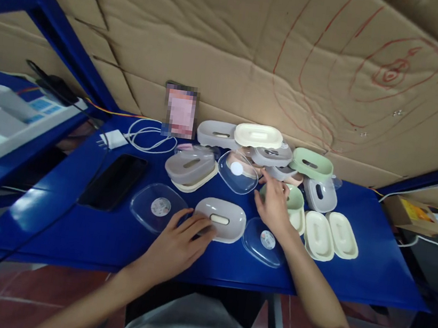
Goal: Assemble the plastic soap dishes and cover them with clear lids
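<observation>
The grey soap-dish tray (220, 219) lies near the table's (370, 270) front edge; it looks light, stiff and slick, best gripped by its rim. The left hand (176, 242) rests fingers spread on it. The right hand (276, 204), open, reaches toward the far pile of trays (276, 158).

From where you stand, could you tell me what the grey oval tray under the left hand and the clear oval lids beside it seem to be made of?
The grey oval tray looks like matte moulded plastic: even colour, soft sheen, rounded edges. The clear oval lids seem to be glossy transparent plastic; the blue table shows through, and each carries a round sticker.
</observation>
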Motion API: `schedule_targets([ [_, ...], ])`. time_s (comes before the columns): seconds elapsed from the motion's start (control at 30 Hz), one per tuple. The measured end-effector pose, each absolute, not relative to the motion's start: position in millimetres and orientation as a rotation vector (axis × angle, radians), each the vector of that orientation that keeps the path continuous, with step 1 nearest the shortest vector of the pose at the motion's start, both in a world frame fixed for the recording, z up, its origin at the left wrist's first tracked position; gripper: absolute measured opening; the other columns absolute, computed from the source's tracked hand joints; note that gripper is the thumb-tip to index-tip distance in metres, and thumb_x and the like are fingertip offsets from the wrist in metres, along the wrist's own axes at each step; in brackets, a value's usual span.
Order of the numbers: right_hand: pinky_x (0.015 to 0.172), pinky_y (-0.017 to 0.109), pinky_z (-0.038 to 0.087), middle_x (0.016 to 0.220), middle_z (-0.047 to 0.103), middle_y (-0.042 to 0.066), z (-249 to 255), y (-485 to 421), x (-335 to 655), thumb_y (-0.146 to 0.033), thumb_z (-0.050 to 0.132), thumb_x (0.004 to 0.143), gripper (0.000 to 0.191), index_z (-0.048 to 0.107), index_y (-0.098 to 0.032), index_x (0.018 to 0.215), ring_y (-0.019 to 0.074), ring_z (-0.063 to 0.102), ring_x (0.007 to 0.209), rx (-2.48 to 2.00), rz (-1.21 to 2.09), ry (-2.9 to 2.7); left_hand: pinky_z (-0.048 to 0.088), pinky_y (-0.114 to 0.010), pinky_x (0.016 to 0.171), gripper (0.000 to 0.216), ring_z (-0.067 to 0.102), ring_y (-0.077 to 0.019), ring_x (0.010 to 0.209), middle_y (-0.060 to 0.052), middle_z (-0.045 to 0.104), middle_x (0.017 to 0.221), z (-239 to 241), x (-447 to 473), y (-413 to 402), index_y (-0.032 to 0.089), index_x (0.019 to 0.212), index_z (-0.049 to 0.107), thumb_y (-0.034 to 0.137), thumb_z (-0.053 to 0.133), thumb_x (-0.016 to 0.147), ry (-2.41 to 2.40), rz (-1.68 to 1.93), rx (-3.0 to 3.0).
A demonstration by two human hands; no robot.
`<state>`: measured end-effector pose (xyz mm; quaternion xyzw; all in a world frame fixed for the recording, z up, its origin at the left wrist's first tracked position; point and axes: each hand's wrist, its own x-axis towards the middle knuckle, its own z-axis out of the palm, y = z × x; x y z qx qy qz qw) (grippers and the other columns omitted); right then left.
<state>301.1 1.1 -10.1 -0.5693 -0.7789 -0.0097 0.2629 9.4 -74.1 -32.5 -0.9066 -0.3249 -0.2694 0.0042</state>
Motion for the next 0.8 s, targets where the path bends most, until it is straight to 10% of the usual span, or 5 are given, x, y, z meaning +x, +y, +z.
schedule_targets([
  [0.27,0.115,0.052,0.037,0.153,0.063,0.016,-7,-6,279,-0.039,0.051,0.111,0.043,0.056,-0.022,0.15,0.0322,0.056,0.143,-1.444,0.129,-2.206,0.049,-0.053,0.118,0.029,0.069,-0.0273,0.126,-0.01,0.076,0.127,-35,7,-70,0.02,0.124,0.073,0.009,0.058,0.102,-1.121,-0.873,-2.797],
  [0.4,0.118,0.051,0.037,0.131,0.078,0.01,-6,-4,280,-0.035,0.046,0.114,0.031,0.074,-0.024,0.121,0.0247,0.069,0.127,-1.339,0.314,-2.401,0.052,-0.053,0.116,0.028,0.069,-0.0271,0.126,-0.01,0.075,0.128,-35,7,-71,0.02,0.125,0.072,0.009,0.058,0.103,-1.13,-0.88,-2.815],
  [0.8,0.101,0.044,0.056,0.113,0.078,0.007,17,-21,299,-0.037,0.05,0.112,0.024,0.068,-0.027,0.124,0.0224,0.073,0.105,-1.252,0.548,-2.073,0.049,-0.061,0.122,0.047,0.059,-0.0332,0.143,-0.019,0.059,0.151,-34,5,-74,0.023,0.143,0.059,0.014,0.071,0.099,-1.265,-1.075,-2.627],
])
